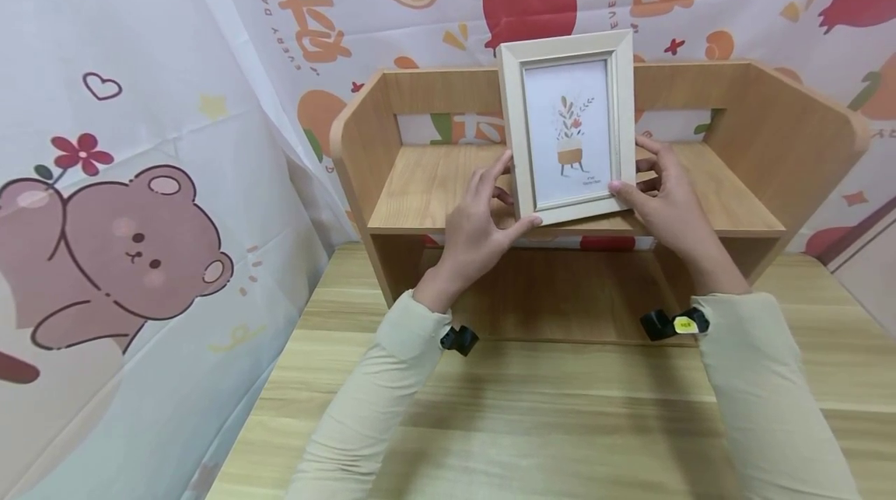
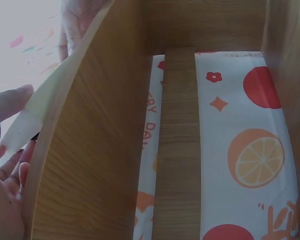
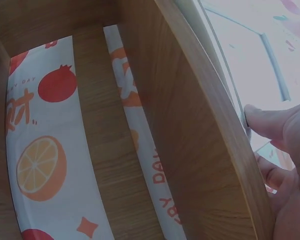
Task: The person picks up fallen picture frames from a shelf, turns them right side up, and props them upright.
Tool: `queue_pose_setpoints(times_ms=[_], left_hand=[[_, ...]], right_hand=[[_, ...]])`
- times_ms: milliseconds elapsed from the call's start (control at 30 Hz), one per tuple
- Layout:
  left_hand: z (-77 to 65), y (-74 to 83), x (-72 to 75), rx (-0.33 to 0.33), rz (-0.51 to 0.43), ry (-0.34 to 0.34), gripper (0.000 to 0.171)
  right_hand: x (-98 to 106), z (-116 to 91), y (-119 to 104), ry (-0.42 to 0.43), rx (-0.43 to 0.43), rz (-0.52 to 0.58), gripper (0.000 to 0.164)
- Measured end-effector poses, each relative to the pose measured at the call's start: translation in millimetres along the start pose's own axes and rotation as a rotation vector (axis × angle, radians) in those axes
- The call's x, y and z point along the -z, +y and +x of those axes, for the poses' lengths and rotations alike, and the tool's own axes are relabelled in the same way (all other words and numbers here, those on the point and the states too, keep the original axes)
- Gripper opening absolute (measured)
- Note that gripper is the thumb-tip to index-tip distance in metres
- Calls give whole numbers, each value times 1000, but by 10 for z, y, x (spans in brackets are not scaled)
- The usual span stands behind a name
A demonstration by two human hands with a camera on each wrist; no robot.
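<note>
Your head view looks forward and down from above, far enough back to catch the shelf unit (image 1: 434, 189), picture frame (image 1: 568, 127), left hand (image 1: 472, 224) and right hand (image 1: 672, 201). Your wrist views are way closer, turned on their sides opposite ways and staring into the lower bay (image 1: 560, 294). Those two share its back slat (image 2: 177, 145) and the fruit-print cloth (image 2: 215, 140) behind.

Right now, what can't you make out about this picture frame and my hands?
Back of the picture frame, head view: hidden by its own front.
Small print below the drawing, head view: too small to read.
The drawing, right wrist view: washed out by brightness.
Left hand, left wrist view: partly cut off by the left edge.
Right hand, right wrist view: partly cut off by the right edge.
</note>
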State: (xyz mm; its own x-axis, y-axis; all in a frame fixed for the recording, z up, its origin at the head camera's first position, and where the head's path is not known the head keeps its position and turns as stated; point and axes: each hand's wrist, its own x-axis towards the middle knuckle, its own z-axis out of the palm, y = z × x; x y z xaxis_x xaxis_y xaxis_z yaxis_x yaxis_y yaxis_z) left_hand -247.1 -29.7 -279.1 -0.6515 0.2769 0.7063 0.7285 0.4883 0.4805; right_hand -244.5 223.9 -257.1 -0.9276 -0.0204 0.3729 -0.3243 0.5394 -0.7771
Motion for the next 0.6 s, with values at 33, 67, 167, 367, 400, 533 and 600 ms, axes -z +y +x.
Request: queue_pose_setpoints(times_ms=[33,67,167,367,400,533,600], left_hand=[[-4,-6,-4,-22,11,11,84],[-9,-13,-10,-43,21,21,84],[-19,-36,-32,-102,36,48,83],[-14,-61,-68,-216,58,96,79],[-19,-65,-74,-235,66,104,78],[-52,-75,-100,-298,103,137,75],[-55,-71,-107,-319,115,154,73]], right_hand=[[-2,-3,-5,4,-2,-5,69],[-3,-7,-5,9,-7,-12,69],[-1,-4,8,16,-23,-25,71],[10,9,28,33,-29,-39,72],[6,9,28,39,-25,-38,71],[-15,2,28,58,-28,-41,69],[-17,8,16,62,-36,-39,69]])
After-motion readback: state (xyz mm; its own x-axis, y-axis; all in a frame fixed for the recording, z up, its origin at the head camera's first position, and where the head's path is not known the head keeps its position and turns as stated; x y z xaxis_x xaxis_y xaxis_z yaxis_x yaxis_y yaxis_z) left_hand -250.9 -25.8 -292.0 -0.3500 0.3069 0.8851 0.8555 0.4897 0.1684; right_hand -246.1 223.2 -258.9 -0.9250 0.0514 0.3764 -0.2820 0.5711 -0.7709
